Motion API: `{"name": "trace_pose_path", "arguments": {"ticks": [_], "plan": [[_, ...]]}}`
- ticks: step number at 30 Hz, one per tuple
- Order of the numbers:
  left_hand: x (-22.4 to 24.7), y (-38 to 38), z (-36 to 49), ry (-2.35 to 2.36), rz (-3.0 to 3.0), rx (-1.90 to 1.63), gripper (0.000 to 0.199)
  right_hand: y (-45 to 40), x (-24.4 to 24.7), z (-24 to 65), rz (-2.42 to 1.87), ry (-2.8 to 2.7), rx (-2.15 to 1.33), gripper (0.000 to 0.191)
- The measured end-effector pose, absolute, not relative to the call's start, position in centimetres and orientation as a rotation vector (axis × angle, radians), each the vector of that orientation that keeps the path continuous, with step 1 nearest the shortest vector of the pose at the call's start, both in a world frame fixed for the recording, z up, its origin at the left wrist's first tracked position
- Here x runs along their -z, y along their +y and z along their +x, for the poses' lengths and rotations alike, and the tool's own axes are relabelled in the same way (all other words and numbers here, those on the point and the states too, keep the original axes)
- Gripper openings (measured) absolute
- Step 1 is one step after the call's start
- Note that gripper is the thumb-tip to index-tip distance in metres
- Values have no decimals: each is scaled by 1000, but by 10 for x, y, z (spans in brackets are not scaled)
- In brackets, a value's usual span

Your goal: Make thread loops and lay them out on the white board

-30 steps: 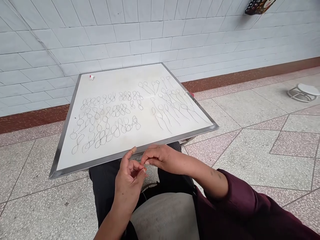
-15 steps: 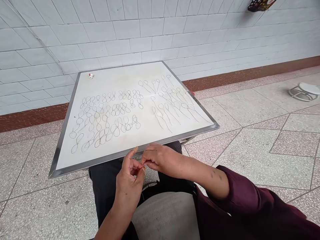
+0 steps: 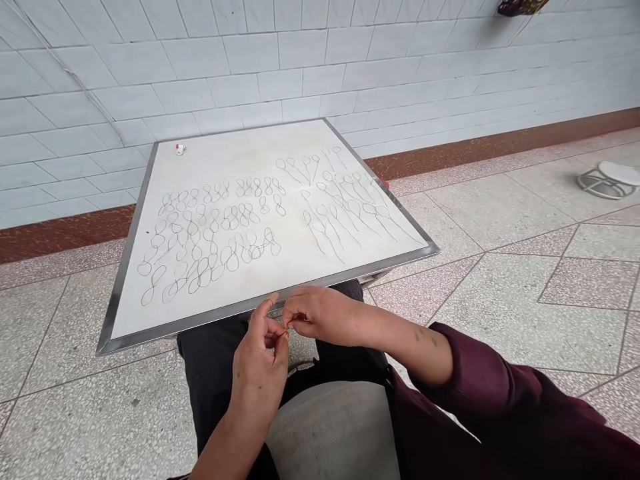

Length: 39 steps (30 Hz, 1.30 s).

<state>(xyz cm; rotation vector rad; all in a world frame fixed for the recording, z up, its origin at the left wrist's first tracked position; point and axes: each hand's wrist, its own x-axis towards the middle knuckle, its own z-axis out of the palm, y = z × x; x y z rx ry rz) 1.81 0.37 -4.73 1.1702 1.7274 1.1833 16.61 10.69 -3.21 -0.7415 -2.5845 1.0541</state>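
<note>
Left hand and right hand meet, both pinching; cannot tell on what; slack pinch could drop it; bumped table could tangle loops.

- I see the left hand half turned up, its thumb pressed toward a curled finger, another finger stretched out ahead.
- The right hand has its back upward, thumb and forefinger pinched.
- Fingertips of both meet, held low.
- The left forearm reaches forward; the right forearm slants across.
</note>
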Motion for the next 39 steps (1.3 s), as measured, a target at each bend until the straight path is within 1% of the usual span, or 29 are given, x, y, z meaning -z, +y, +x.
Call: {"name": "trace_pose_path", "arguments": {"ticks": [5,10,18,21,24,29,31,33,36,39], "plan": [[47,4,19,1779,1224,-1160,53,101,41,161,-742,-2627,-844,12],[51,5,17,1796,1276,-1115,51,95,47,160,-682,-2638,-649,15],[56,7,11,1612,1018,-1198,52,99,52,161,-631,-2613,-630,16],[54,9,12,1544,930,-1198,52,104,51,160,-593,-2645,-673,16],[55,9,12,1500,868,-1200,54,111,45,161,-575,-2669,-795,15],[57,6,11,1463,811,-1209,55,127,35,166,-668,-2489,-1211,4],[57,5,11,1470,805,-1211,57,130,35,166,-715,-2363,-1328,6],[57,4,11,1480,800,-1212,60,130,39,165,-724,-2272,-1344,8],[57,4,12,1492,794,-1233,60,123,47,160,-707,-2169,-1245,11],[57,6,12,1489,766,-1318,61,115,54,155,-756,-1987,-1235,9]]}}
